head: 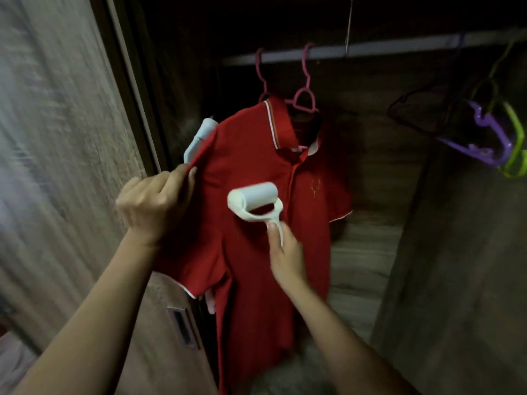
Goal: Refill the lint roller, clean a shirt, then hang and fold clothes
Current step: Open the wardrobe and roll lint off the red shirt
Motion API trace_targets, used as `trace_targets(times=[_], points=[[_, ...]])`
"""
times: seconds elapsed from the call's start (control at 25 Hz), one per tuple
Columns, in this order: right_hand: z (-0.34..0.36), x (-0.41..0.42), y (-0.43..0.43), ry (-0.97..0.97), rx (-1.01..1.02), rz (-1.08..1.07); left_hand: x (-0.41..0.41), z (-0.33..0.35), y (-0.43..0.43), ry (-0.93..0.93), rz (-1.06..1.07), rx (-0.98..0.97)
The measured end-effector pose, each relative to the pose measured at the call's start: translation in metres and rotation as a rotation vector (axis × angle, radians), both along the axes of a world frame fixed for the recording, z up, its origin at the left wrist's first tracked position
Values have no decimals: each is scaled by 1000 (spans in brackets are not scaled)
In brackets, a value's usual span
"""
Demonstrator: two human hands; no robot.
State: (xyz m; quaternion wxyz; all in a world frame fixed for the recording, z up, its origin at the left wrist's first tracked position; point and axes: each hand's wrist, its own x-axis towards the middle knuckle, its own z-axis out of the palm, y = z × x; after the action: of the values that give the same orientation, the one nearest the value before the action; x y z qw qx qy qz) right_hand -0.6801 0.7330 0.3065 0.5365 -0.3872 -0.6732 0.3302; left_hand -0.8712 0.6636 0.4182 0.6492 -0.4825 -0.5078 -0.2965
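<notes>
A pale closet rail [399,47] runs across the top of the dark wardrobe, from about eleven o'clock toward two o'clock. Two pink hangers [304,89] hook over it near twelve o'clock, side by side. The red polo shirt [256,172] hangs from one of them, its collar just below the hooks. Toward two o'clock, well apart from these, a purple hanger [490,129] and a green hanger [516,149] hang together, tilted, beside a dark one [422,109].

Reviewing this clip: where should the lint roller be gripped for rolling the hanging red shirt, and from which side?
Grip the lint roller by its slim handle, coming from below, as the right hand does. The handle points down from the forked frame, keeping fingers off the sticky drum lying crosswise against the red shirt. The left hand pinches the shirt's shoulder edge, pulling the cloth taut.
</notes>
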Motion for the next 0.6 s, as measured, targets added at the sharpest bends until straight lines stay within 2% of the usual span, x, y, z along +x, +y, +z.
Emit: trace_targets(times=[0.12,0.2,0.32,0.4,0.52,0.6], points=[[24,-22,29,-32,98,-47,2,0,0,-5,-15,-34],[-25,-33,24,-100,47,-93,0,2,1,-30,-26,-43],[-136,-34,-21,-208,-257,19,-1,-2,2,-21,-50,-33],[-158,-31,-29,-241,-273,3,-1,-2,0,-27,-66,-53],[-74,-38,10,-153,-235,-46,0,-2,1,-28,-73,-67],[-19,-36,43,-64,-116,-93,-1,1,0,-43,-101,-101]])
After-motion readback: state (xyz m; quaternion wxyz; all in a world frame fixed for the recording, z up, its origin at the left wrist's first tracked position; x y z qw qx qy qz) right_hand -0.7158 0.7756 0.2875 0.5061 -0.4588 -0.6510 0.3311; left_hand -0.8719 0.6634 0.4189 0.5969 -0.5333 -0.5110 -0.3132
